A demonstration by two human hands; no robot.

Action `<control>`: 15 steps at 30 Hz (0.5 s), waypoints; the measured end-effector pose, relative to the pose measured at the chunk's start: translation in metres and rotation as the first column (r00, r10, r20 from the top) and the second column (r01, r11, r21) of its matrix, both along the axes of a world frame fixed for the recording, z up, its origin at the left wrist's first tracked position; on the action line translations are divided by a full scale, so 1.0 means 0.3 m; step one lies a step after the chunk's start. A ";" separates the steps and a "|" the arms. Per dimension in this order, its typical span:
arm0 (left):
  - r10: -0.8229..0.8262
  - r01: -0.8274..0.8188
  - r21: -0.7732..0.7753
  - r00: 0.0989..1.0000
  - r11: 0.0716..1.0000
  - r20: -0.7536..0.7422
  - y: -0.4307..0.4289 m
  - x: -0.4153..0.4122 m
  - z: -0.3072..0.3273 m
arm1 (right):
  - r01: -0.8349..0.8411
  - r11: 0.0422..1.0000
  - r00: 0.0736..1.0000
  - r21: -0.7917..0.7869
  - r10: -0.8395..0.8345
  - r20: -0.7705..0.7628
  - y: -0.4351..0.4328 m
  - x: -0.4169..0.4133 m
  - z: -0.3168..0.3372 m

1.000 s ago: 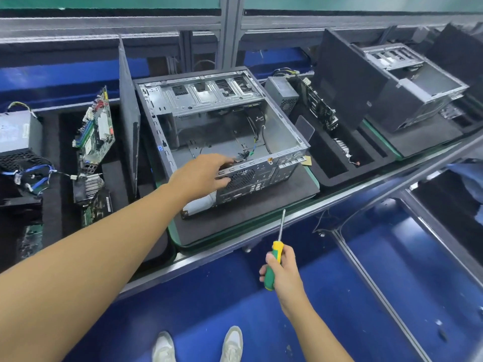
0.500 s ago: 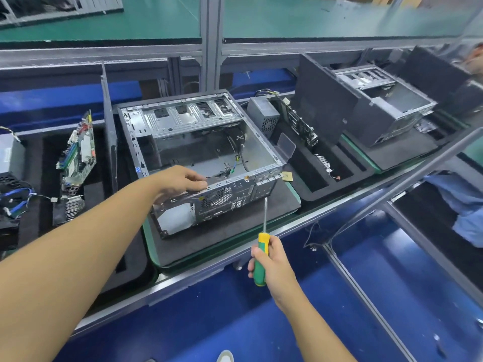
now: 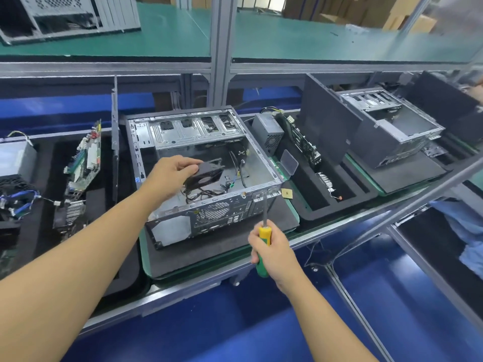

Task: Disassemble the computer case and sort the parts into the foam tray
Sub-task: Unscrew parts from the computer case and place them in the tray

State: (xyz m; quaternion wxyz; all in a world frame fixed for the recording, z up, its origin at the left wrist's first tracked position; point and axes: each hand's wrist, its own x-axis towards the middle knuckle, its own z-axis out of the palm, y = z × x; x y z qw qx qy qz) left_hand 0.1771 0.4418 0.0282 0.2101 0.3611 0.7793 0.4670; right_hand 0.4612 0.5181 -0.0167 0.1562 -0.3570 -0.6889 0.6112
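Note:
An open grey computer case [image 3: 198, 131] lies on a dark pad on the conveyor in front of me. Over its rear half, my left hand [image 3: 171, 176] grips a black case fan [image 3: 209, 175], and the fan's dark cable trails down into the case. My right hand [image 3: 271, 250] holds a yellow-and-green screwdriver [image 3: 263, 246] upright in front of the case, shaft pointing up toward the case's rear corner. To the left, a black foam tray [image 3: 41, 231] holds a motherboard [image 3: 86, 159] on edge, a heatsink and a power supply [image 3: 15, 160].
A case side panel [image 3: 114, 142] stands on edge between tray and case. To the right, another foam tray [image 3: 311, 205] holds a power supply and a board, and beyond it sits a second case [image 3: 386, 131]. Green shelf above, blue floor below, a person's blue sleeve far right.
My left hand has moved from the case's rear edge into the case and now grips the black fan, lifted clear. The right hand still holds the screwdriver.

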 end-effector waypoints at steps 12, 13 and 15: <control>-0.405 0.487 -0.023 0.698 0.873 -0.590 -0.007 0.061 0.203 | 0.150 0.821 0.971 -0.550 -0.226 -0.073 0.080 -0.300 0.305; -0.407 0.510 -0.025 0.655 0.860 -0.637 -0.002 0.071 0.202 | 0.164 0.822 0.968 -0.546 -0.240 -0.070 0.081 -0.306 0.306; -0.395 0.527 -0.011 0.623 0.850 -0.675 0.008 0.087 0.191 | 0.215 0.803 0.950 -0.555 -0.304 -0.072 0.093 -0.313 0.305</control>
